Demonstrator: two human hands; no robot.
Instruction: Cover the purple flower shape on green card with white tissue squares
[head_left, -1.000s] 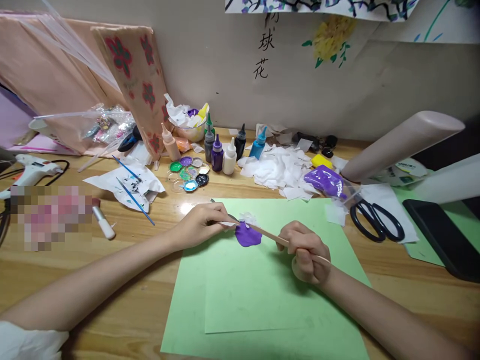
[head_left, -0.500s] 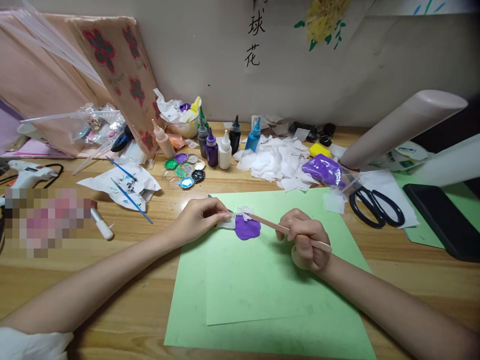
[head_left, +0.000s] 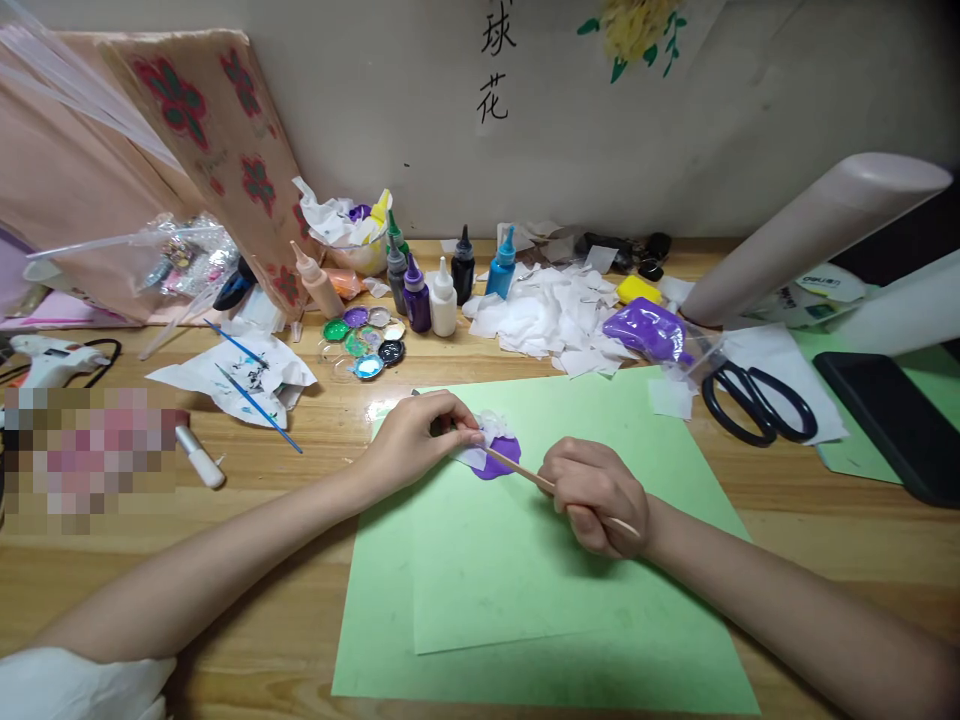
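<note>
Flattened purple clay (head_left: 501, 462) lies on green paper (head_left: 525, 590), with crumpled white tissue (head_left: 495, 428) standing along its upper part. My left hand (head_left: 427, 435) is at the clay's left side, thumb and fingertips pinching a small piece of white tissue paper (head_left: 472, 458) that partly overlaps the clay. Closed around a thin wooden stick (head_left: 525, 474) is my right hand (head_left: 596, 497), to the right of the clay. The stick's tip meets the tissue near my left thumb; whether it presses into the clay there cannot be seen.
Behind the paper lie a heap of white tissue squares (head_left: 555, 315), paint bottles (head_left: 442, 300) and a paint palette (head_left: 367, 340). Black-handled scissors (head_left: 757, 405), a purple clay bag (head_left: 645, 328) and a black phone-like slab (head_left: 892, 425) are at right. Brushes (head_left: 259, 405) and a glue gun (head_left: 56, 360) sit left.
My left hand has shifted right with the tissue piece, which now covers part of the clay. The stick's tip has moved left and down to the tissue, and my right hand has turned.
</note>
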